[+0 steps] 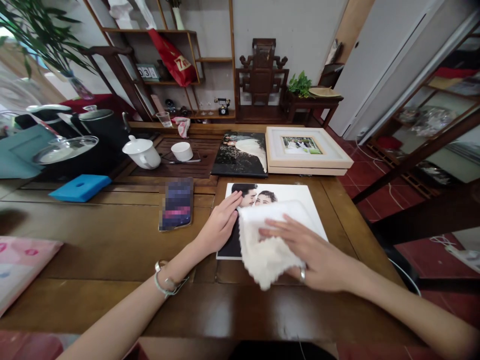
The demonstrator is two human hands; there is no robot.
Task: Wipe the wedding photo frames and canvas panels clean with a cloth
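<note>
Cloth [258, 257] near frame [307, 163] with photo [303, 145]

White pot [141, 154] and cup [182, 151] near a blue block [69, 189]

The lidded pot stands left of the cup; a phone [177, 204] lies on the surface [93, 240]. Behind, a red bag [172, 57] hangs by the shelves [215, 59], a carved chair [262, 75] to its right.
</note>
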